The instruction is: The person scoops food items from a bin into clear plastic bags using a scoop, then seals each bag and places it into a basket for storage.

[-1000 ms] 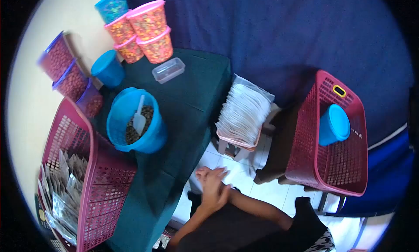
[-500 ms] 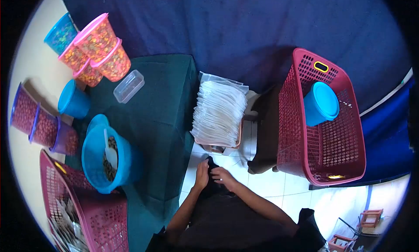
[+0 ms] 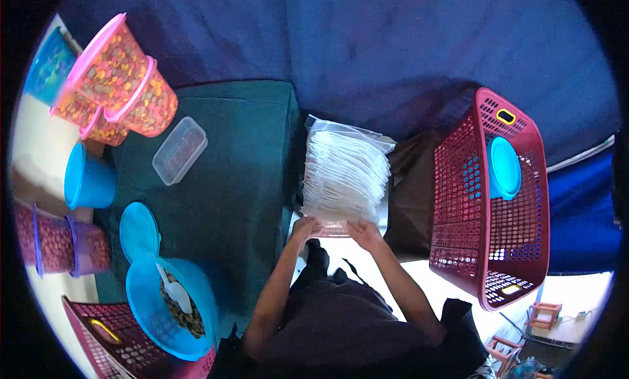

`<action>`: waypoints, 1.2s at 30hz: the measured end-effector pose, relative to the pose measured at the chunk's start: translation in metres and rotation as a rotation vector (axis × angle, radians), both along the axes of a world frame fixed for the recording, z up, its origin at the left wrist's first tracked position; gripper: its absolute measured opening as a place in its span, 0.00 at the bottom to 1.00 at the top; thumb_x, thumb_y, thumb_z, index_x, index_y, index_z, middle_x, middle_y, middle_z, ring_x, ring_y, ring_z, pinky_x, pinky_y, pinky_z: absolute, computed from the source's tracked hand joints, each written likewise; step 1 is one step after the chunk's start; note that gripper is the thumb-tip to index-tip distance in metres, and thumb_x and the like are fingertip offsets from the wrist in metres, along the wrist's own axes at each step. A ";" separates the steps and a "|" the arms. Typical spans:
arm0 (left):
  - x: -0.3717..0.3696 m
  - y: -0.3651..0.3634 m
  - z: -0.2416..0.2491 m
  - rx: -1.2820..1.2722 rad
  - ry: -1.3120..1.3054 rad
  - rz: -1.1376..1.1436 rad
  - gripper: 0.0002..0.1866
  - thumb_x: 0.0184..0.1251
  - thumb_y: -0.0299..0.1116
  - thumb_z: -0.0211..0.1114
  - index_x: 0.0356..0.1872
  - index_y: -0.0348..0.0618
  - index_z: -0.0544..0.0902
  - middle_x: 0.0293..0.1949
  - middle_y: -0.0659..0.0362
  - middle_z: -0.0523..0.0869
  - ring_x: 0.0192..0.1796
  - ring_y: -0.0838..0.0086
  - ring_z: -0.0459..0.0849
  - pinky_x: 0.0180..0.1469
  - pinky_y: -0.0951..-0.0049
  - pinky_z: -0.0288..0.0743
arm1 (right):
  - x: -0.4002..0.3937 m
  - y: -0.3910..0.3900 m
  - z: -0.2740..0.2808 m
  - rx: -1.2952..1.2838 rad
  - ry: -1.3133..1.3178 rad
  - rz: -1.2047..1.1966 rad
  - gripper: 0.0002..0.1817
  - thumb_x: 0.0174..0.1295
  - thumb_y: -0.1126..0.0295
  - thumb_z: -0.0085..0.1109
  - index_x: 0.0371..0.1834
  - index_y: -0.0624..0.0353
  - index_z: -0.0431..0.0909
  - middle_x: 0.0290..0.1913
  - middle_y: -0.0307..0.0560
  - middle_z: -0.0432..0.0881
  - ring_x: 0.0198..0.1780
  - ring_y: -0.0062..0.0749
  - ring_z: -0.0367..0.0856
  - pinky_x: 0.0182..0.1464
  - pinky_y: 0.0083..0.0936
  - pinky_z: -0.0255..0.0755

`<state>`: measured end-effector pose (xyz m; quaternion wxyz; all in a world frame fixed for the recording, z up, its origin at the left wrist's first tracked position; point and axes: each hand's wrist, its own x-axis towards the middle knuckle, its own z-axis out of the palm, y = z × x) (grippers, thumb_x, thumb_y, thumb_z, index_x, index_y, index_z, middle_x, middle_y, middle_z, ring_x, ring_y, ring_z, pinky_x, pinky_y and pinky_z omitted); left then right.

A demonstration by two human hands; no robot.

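Note:
A thick stack of clear plastic bags with white edges [image 3: 346,176] fills a low box [image 3: 333,229] in front of me. My left hand [image 3: 305,230] is closed at the box's near left corner. At the near right corner, my right hand [image 3: 364,234] has its fingers on the rim. The fingertips of both are partly hidden by the box and bags. To the left, a blue bucket [image 3: 206,300] holds small dark brown pieces [image 3: 187,320] and a white scoop [image 3: 177,294].
A green-covered table [image 3: 242,162] on the left bears a clear plastic tub [image 3: 180,151], a blue container [image 3: 92,179] and several pink-lidded tubs [image 3: 149,103] of colourful pieces. A maroon basket [image 3: 458,228] with a blue-lidded container [image 3: 504,169] stands right; another basket [image 3: 98,330] is lower left.
Both hands have moved forward from the dark cloth by my lap to the near end of the box, and have spread apart. The head view has shifted.

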<state>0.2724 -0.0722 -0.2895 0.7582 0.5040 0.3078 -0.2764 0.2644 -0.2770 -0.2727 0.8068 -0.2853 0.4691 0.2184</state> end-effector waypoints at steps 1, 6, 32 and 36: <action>0.007 -0.001 0.002 -0.003 0.014 -0.010 0.12 0.63 0.30 0.50 0.43 0.31 0.70 0.39 0.49 0.78 0.39 0.63 0.81 0.43 0.67 0.77 | 0.004 -0.002 -0.001 -0.003 0.014 -0.010 0.15 0.61 0.70 0.35 0.47 0.68 0.64 0.51 0.56 0.69 0.54 0.41 0.68 0.55 0.36 0.64; 0.035 -0.002 0.021 -0.101 -0.031 0.077 0.11 0.61 0.30 0.51 0.36 0.31 0.75 0.35 0.49 0.81 0.38 0.67 0.81 0.42 0.71 0.76 | 0.034 0.003 0.018 0.108 -0.049 -0.078 0.17 0.60 0.70 0.37 0.50 0.68 0.61 0.55 0.53 0.66 0.56 0.38 0.65 0.56 0.34 0.62; -0.042 0.013 0.204 -0.385 -0.650 0.119 0.07 0.60 0.31 0.53 0.37 0.42 0.74 0.41 0.50 0.78 0.42 0.65 0.79 0.44 0.63 0.74 | -0.098 -0.018 0.196 -0.336 -0.934 0.256 0.08 0.55 0.81 0.48 0.37 0.65 0.75 0.39 0.48 0.80 0.44 0.29 0.77 0.49 0.22 0.69; -0.024 0.019 0.218 -0.526 -0.703 0.053 0.26 0.66 0.47 0.37 0.48 0.32 0.70 0.46 0.43 0.75 0.45 0.56 0.77 0.44 0.58 0.74 | -0.081 -0.023 0.197 -0.285 -0.935 0.251 0.09 0.55 0.82 0.48 0.38 0.64 0.74 0.38 0.50 0.80 0.43 0.30 0.77 0.49 0.23 0.69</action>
